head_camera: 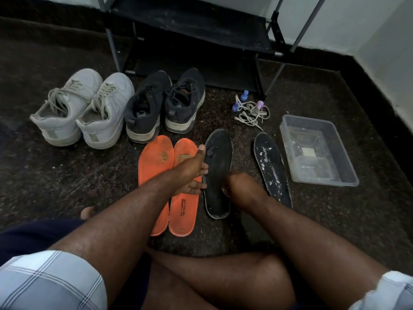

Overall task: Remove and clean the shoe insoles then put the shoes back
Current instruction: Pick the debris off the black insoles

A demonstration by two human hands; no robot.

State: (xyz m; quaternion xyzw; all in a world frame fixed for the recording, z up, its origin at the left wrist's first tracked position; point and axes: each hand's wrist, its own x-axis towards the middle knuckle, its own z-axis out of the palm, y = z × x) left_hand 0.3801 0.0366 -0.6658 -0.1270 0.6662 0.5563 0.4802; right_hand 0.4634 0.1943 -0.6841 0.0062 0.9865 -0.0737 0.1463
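A black insole (219,166) lies on the dark floor in front of me. My left hand (190,173) reaches over the orange insoles; its thumb points up and its fingertips touch the black insole's left edge. My right hand (238,185) rests on the same insole's right side, wrist bent, fingers curled under and hidden. A second black insole (271,166), flecked with white, lies to the right. Two orange insoles (154,159) lie side by side at the left. A pair of black sneakers (165,104) and a pair of white sneakers (82,108) stand behind.
A clear plastic tub (321,177) holding a smaller container sits at the right. Loose white laces (251,113) and small purple bottles lie beside a black shoe rack (190,30) against the wall. My crossed legs fill the foreground.
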